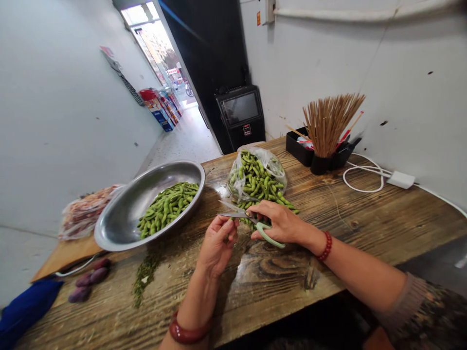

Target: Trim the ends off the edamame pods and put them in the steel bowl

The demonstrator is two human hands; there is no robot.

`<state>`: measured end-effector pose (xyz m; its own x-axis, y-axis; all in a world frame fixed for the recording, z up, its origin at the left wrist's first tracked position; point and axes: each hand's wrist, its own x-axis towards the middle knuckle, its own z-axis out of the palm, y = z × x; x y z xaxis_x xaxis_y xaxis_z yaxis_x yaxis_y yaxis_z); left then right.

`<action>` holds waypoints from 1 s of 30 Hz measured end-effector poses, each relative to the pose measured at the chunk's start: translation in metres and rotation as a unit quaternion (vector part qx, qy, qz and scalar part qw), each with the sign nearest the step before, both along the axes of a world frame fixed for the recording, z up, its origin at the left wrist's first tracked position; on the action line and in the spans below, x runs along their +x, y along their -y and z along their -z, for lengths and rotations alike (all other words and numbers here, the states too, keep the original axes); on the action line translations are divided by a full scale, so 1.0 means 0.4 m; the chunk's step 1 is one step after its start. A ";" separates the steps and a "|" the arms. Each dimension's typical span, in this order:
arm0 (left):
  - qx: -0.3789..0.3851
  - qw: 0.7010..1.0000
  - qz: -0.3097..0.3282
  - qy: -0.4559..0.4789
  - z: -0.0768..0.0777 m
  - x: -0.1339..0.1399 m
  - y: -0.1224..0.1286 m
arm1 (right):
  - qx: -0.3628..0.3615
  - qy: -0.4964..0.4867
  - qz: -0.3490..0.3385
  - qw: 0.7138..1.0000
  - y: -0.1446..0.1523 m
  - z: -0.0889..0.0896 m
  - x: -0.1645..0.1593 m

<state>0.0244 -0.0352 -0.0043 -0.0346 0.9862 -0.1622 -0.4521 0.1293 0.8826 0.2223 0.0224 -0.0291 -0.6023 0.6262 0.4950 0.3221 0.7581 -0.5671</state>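
Observation:
My right hand (pixel 279 221) is closed around scissors (pixel 264 232) with pale green handles. Their blades are parted and point left, just above the fingertips of my left hand (pixel 219 240). That hand is pinched closed on an edamame pod (pixel 232 220), of which only a small green bit shows between the fingers. Behind both hands, a clear plastic bag (pixel 276 167) lies on its side with edamame pods (pixel 255 177) spilling out towards me. To the left, a wide steel bowl (pixel 120 214) holds a heap of edamame pods (pixel 170 206).
Green trimmings (pixel 144 279) lie on the wooden table (pixel 292 277). Several purple-red plums or similar fruits (pixel 89 279) sit by a cutting board (pixel 65 257) and bagged meat (pixel 85 211). At the back right are bamboo skewers (pixel 330 126), a black caddy (pixel 299 150) and a white cable (pixel 365 189).

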 end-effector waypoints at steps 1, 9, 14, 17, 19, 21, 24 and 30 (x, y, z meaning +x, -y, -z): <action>0.002 1.000 0.001 0.003 0.000 -0.001 0.000 | 0.000 -0.002 0.001 1.000 0.000 0.000 0.000; -0.002 0.999 -0.034 0.034 -0.002 -0.013 -0.010 | -0.022 -0.016 -0.007 1.000 -0.007 -0.005 0.003; -0.025 0.996 -0.056 0.070 -0.007 -0.028 -0.019 | -0.067 -0.083 0.077 0.991 -0.029 -0.011 0.013; -0.052 0.995 -0.042 0.079 -0.011 -0.032 -0.020 | -0.095 -0.136 0.133 0.977 -0.043 -0.019 0.019; -0.060 0.995 -0.017 0.074 -0.011 -0.027 -0.021 | -0.105 -0.153 0.144 0.972 -0.048 -0.022 0.020; -0.053 0.998 0.004 0.036 -0.005 -0.017 -0.022 | -0.109 -0.156 0.140 0.972 -0.048 -0.021 0.018; -0.024 0.991 0.013 -0.132 0.015 0.006 -0.026 | -0.105 -0.149 0.129 0.975 -0.046 -0.017 0.014; 0.132 0.836 0.003 -0.533 0.064 0.050 -0.044 | -0.095 -0.143 0.125 0.977 -0.045 -0.015 0.013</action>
<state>0.0446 -0.0175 -0.0300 -0.0153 0.9834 0.1806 0.6094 -0.1340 0.7814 0.2273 0.0405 -0.0230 -0.2741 0.8330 0.4807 0.2915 0.5482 -0.7839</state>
